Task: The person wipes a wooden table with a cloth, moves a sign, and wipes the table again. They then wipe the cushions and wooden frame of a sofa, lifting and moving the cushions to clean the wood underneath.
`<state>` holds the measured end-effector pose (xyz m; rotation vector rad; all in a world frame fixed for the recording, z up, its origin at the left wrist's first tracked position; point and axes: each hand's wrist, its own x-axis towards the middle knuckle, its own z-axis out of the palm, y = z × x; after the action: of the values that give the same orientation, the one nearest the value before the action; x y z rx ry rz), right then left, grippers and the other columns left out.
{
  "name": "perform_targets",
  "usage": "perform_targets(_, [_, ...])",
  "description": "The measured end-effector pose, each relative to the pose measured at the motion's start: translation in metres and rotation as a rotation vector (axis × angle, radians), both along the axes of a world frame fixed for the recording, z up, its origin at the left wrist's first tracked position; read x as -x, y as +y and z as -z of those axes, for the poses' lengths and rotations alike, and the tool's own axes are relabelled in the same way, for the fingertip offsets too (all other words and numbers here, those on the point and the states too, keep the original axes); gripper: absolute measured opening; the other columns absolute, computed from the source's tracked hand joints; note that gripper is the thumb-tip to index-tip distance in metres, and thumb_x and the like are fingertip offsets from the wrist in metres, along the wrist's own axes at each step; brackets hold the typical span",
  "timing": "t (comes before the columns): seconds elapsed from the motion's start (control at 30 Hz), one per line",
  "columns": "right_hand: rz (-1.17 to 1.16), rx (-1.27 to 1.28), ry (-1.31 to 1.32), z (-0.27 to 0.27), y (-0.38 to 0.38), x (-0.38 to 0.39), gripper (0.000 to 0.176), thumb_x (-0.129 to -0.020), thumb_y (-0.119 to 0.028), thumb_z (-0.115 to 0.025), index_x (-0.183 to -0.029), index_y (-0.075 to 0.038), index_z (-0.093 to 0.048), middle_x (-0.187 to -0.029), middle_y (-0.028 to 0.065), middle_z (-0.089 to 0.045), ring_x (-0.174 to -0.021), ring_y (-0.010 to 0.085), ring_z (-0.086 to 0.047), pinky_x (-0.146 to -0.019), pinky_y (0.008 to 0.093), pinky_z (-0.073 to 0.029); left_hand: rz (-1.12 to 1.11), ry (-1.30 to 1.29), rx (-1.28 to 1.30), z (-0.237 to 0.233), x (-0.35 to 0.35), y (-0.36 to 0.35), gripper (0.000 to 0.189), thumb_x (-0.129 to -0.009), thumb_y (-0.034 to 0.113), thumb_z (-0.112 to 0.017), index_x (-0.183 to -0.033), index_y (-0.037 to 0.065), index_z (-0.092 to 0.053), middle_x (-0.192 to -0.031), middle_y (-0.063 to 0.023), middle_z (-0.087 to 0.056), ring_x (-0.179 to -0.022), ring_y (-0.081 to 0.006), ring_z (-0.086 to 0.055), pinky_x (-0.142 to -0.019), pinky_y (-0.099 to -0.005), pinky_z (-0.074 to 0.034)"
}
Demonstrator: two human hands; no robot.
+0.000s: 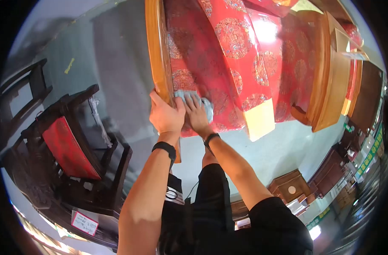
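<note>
My left hand (166,114) is closed around the near part of a long, glossy, light-brown wooden rail (157,55). Just to its right, my right hand (196,112) presses a pale blue-grey cloth (207,108) against red patterned fabric (198,63) beside the rail. The fingers lie over the cloth and cover much of it. A slanting red panel with round brocade designs (233,38) rises to the right of the hand. Its near end shows a bare yellowish block (260,120).
Dark wooden chairs stand at the left, one with a red seat pad (71,146) and a price card (84,223). A light wooden armrest (325,80) is at the right. A small brown cabinet (291,189) sits lower right on the grey floor (117,85).
</note>
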<state>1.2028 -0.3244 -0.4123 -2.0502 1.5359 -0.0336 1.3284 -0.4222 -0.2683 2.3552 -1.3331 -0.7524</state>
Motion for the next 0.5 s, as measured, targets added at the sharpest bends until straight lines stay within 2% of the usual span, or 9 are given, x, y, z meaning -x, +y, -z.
perform_targets(0.13, [0.033, -0.208, -0.051, -0.010, 0.114, -0.015, 0.055, -0.092, -0.013, -0.065, -0.147, -0.014, -0.057, -0.167, 0.0099, -0.037, -0.156, 0.0340, -0.031, -0.115, 0.0610, -0.039, -0.014, 0.002, -0.051, 0.000, -0.004, 0.001, 0.057, -0.086, 0.025, -0.068, -0.133, 0.002, -0.046, -0.119, -0.0218, -0.067, -0.101, -0.0451, -0.068, -0.082, -0.0539, -0.055])
perform_targets(0.17, [0.070, -0.232, -0.101, -0.014, 0.128, -0.017, 0.056, -0.091, -0.015, -0.068, -0.145, -0.009, -0.058, -0.163, 0.0135, -0.043, -0.152, 0.0359, -0.038, -0.117, 0.0536, -0.041, 0.005, 0.016, -0.025, 0.001, -0.005, 0.002, 0.056, -0.087, 0.025, -0.068, -0.132, 0.001, -0.046, -0.118, -0.0219, -0.066, -0.100, -0.0454, -0.067, -0.081, -0.0544, -0.055])
perform_targets(0.2, [0.070, -0.237, -0.100, -0.021, 0.142, -0.021, 0.056, -0.091, -0.015, -0.068, -0.145, -0.009, -0.058, -0.163, 0.0135, -0.043, -0.152, 0.0359, -0.038, -0.117, 0.0536, -0.041, 0.028, 0.035, -0.007, -0.001, -0.005, 0.004, 0.055, -0.087, 0.026, -0.068, -0.131, 0.000, -0.046, -0.117, -0.0219, -0.065, -0.100, -0.0457, -0.066, -0.080, -0.0549, -0.054])
perform_targets(0.27, [0.471, -0.571, -0.397, -0.029, 0.151, -0.021, 0.056, -0.089, -0.015, -0.070, -0.142, -0.004, -0.060, -0.154, 0.0183, -0.052, -0.143, 0.0400, -0.049, -0.115, 0.0466, -0.044, 0.019, 0.050, -0.065, -0.005, -0.005, 0.003, 0.053, -0.088, 0.025, -0.068, -0.129, -0.001, -0.046, -0.115, -0.0218, -0.065, -0.099, -0.0459, -0.065, -0.079, -0.0555, -0.054])
perform_targets(0.3, [0.651, -0.728, -0.503, -0.049, 0.139, -0.017, 0.054, -0.088, -0.013, -0.069, -0.140, 0.000, -0.060, -0.145, 0.0207, -0.059, -0.134, 0.0371, -0.059, -0.112, 0.0414, -0.047, 0.019, 0.054, -0.042, -0.004, -0.005, 0.004, 0.052, -0.088, 0.025, -0.068, -0.128, 0.000, -0.046, -0.114, -0.0225, -0.066, -0.100, -0.0457, -0.066, -0.080, -0.0556, -0.053])
perform_targets(0.33, [0.636, -0.719, -0.496, -0.066, 0.122, -0.012, 0.054, -0.088, -0.013, -0.069, -0.140, 0.000, -0.060, -0.145, 0.0207, -0.059, -0.134, 0.0371, -0.059, -0.112, 0.0414, -0.047, 0.011, 0.055, -0.015, -0.002, -0.006, 0.004, 0.051, -0.088, 0.025, -0.067, -0.127, 0.002, -0.046, -0.112, -0.0233, -0.067, -0.100, -0.0455, -0.067, -0.081, -0.0557, -0.053])
perform_targets(0.4, [0.941, -0.485, -0.661, -0.085, 0.096, 0.002, 0.052, -0.088, -0.010, -0.069, -0.139, 0.001, -0.060, -0.142, 0.0216, -0.061, -0.132, 0.0285, -0.061, -0.109, 0.0388, -0.048, 0.001, 0.050, -0.013, 0.001, -0.007, 0.004, 0.052, -0.087, 0.025, -0.068, -0.129, 0.002, -0.046, -0.113, -0.0224, -0.067, -0.101, -0.0450, -0.067, -0.081, -0.0554, -0.053])
perform_targets(0.47, [0.970, -0.350, -0.677, -0.154, 0.006, 0.003, 0.051, -0.089, -0.007, -0.067, -0.138, 0.001, -0.060, -0.139, 0.0218, -0.063, -0.130, 0.0237, -0.060, -0.106, 0.0377, -0.049, -0.011, 0.037, -0.033, 0.003, -0.009, 0.005, 0.054, -0.087, 0.025, -0.069, -0.131, 0.003, -0.045, -0.114, -0.0216, -0.067, -0.101, -0.0445, -0.067, -0.081, -0.0550, -0.054])
perform_targets(0.5, [0.850, -0.211, -0.706, -0.171, -0.033, 0.000, 0.050, -0.089, -0.006, -0.067, -0.138, 0.001, -0.060, -0.140, 0.0218, -0.062, -0.130, 0.0265, -0.061, -0.105, 0.0382, -0.049, -0.016, 0.081, -0.047, 0.003, -0.009, 0.005, 0.056, -0.086, 0.025, -0.071, -0.131, 0.002, -0.046, -0.116, -0.0210, -0.066, -0.104, -0.0441, -0.066, -0.084, -0.0547, -0.055])
